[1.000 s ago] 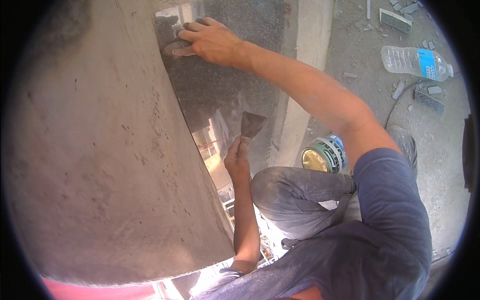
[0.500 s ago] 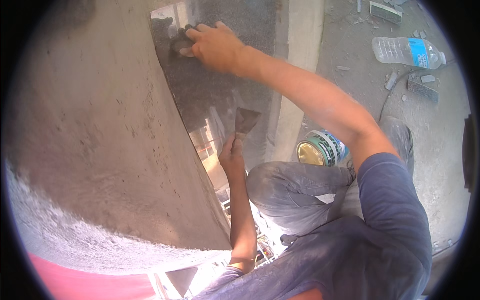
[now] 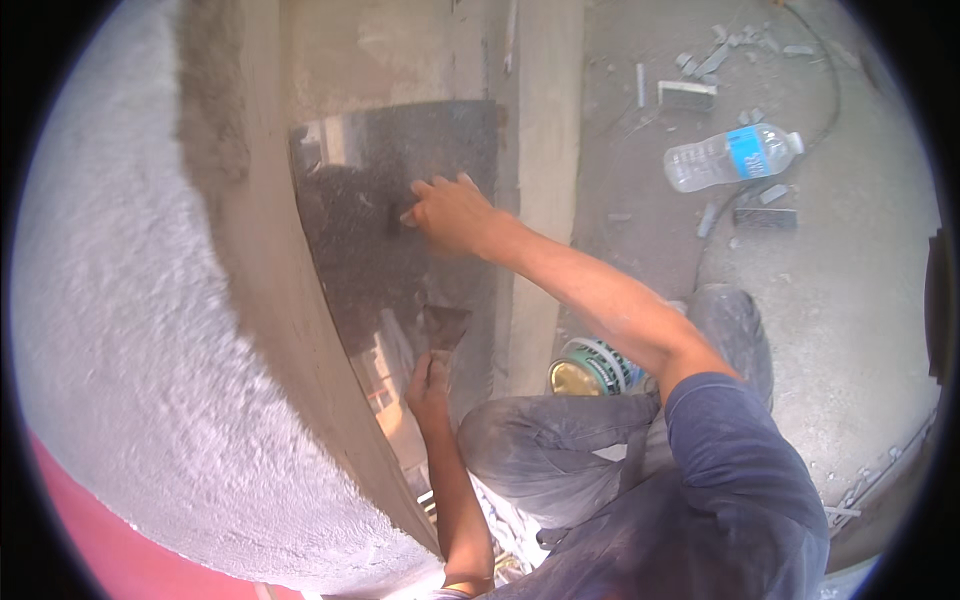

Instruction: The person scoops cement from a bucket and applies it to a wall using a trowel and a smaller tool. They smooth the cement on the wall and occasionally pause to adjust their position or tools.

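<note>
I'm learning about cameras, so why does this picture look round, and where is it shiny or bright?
Head view: the fisheye lens leaves black corners; head view: the glossy dark slab mirrors pale and orange patches; head view: the rough pale wall at left is brightly lit.
</note>
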Motion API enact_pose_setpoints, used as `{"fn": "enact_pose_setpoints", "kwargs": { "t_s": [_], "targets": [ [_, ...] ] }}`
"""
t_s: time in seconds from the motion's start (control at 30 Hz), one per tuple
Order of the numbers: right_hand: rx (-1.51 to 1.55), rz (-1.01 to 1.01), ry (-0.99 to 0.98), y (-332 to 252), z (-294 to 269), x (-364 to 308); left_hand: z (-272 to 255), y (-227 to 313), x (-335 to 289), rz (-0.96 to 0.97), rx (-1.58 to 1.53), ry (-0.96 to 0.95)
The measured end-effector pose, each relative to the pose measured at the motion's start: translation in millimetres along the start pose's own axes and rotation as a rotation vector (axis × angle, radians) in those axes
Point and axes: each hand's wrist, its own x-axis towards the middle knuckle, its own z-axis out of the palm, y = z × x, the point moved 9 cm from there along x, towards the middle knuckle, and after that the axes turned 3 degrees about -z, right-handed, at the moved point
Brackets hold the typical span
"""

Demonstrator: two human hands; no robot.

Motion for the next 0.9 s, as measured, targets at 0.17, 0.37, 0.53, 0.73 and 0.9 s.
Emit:
{"fn": "enact_pose_setpoints", "kwargs": {
  "t_s": [0.17, 0.37, 0.53, 0.73, 0.9],
  "targets": [
    [0.721, -0.099, -0.23, 21.0, -16.8, -88.4, 55.9, 36.9, -26.9, -0.246, -0.38, -0.348],
    [0.71, -0.163, -0.305, -4.2, -27.6, -163.7, 77.2, 71.3, -53.9, -0.219, -0.168, -0.409],
    [0.436, -0.251, -0.14, -39.9, -71.3, -186.5, 81.9, 100.4, -77.9, -0.103, -0.142, -0.361],
    [0.053, -0.113, -0.048, -28.2, -135.5, -218.1, 90.3, 107.5, -91.5, 0.081, -0.313, -0.472],
    [0.038, 0.171, 0.217, 28.7, -177.5, -277.6, 125.6, 163.5, -127.8, 0.113, -0.608, -0.718]
  ]
}}
